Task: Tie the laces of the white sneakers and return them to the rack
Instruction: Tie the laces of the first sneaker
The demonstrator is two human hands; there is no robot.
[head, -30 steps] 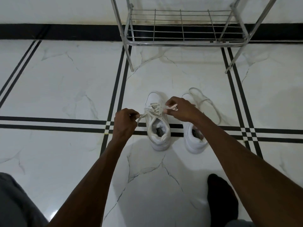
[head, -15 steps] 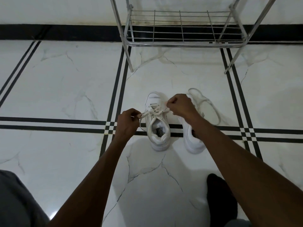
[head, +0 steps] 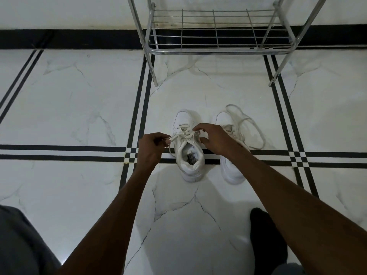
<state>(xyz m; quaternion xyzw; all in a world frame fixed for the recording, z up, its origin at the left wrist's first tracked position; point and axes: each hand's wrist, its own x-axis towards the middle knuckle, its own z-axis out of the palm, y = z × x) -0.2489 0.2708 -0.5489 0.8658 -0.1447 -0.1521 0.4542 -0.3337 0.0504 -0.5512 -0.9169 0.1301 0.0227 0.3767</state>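
Note:
Two white sneakers stand side by side on the marble floor, toes pointing away from me. My left hand (head: 150, 148) pinches one lace end of the left sneaker (head: 188, 147), pulled out to the left. Over the same shoe's tongue, my right hand (head: 215, 138) has its fingers closed on the other lace end. The right sneaker (head: 228, 124) is partly hidden behind my right wrist; its loose laces (head: 252, 126) sprawl in loops on the floor to its right.
A metal wire shoe rack (head: 214, 50) stands just beyond the sneakers against the wall, its bottom shelf bare. My foot in a black sock (head: 266, 241) rests at the lower right, and my grey-clad knee (head: 21, 245) fills the lower left corner.
My right hand has shifted left, from over the right sneaker to the left sneaker's tongue. The left hand has kept its hold on the lace, barely moving.

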